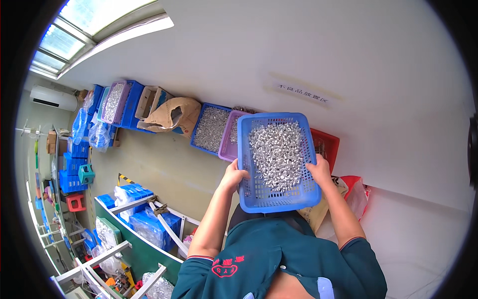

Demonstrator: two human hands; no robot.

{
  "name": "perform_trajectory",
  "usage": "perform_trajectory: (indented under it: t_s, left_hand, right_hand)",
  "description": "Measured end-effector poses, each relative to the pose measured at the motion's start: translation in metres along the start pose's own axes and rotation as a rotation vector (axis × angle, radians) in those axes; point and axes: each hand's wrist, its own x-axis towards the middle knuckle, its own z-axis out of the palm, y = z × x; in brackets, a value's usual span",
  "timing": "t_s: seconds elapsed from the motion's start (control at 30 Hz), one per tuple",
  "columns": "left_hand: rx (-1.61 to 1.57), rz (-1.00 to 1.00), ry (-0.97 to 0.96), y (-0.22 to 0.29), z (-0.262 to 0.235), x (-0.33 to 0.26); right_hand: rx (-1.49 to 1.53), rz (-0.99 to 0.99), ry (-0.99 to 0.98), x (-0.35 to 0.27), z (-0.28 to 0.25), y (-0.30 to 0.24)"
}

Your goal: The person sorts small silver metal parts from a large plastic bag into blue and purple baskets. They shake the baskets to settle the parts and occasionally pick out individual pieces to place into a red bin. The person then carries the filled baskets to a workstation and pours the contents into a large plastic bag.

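Gripping the sides of a blue perforated plastic basket (271,203), two bare hands hold it aloft in front of the torso, with small silvery metal parts (276,157) heaped inside. The fingers of the left hand (235,175) are clamped on its nine o'clock side, those of the right hand (319,169) on its three o'clock side. The parts are perhaps bushings or caps, too small to tell.

The heap leaves the six o'clock end barer, so weight toward twelve could tip the basket away if either grip loosened, spilling parts over the rim. Dipping toward ten o'clock could drop some into the lilac basket (229,145) and mix contents; swinging toward two could knock the red bin (330,142).

Dark lettering (302,93), legible characters in one line, sits on the wall (378,79) between twelve and one. Red embroidered characters and a logo (225,269) mark the green shirt (269,239) toward seven.
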Motion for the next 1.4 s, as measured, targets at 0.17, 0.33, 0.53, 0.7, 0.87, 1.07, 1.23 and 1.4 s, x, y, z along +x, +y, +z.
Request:
perform_trajectory:
  t_s: [0.17, 0.33, 0.53, 0.7, 0.87, 1.07, 1.23, 1.4]
  left_hand:
    - [-0.084, 0.068, -0.056, 0.035, 0.025, -0.014]
    - [-0.135, 0.213, -0.012, 0.048, 0.037, -0.029]
    - [-0.077, 0.190, 0.043, 0.072, 0.052, -0.029]
    - [0.071, 0.191, 0.147, 0.043, 0.039, -0.018]
    - [-0.009, 0.155, 0.204, 0.046, 0.022, -0.041]
    - [-0.170, 0.108, 0.249, 0.011, -0.035, -0.043]
    - [-0.264, 0.115, 0.328, -0.002, -0.083, -0.064]
    - [-0.243, 0.077, 0.376, -0.007, -0.122, -0.079]
  right_hand:
    - [-0.003, -0.070, 0.119, -0.011, -0.026, -0.015]
    - [-0.244, -0.110, 0.279, -0.027, -0.041, -0.044]
    - [-0.495, -0.882, 0.135, -0.032, 0.006, -0.128]
    - [-0.583, -0.934, -0.202, -0.016, 0.099, -0.105]
    - [-0.527, -0.912, -0.276, -0.019, 0.143, -0.093]
    - [-0.309, -0.874, -0.422, -0.020, 0.139, -0.128]
    - [-0.152, -0.396, 0.007, -0.001, 0.063, -0.135]
    - [-0.553, -0.193, 0.102, 0.050, 0.052, -0.058]
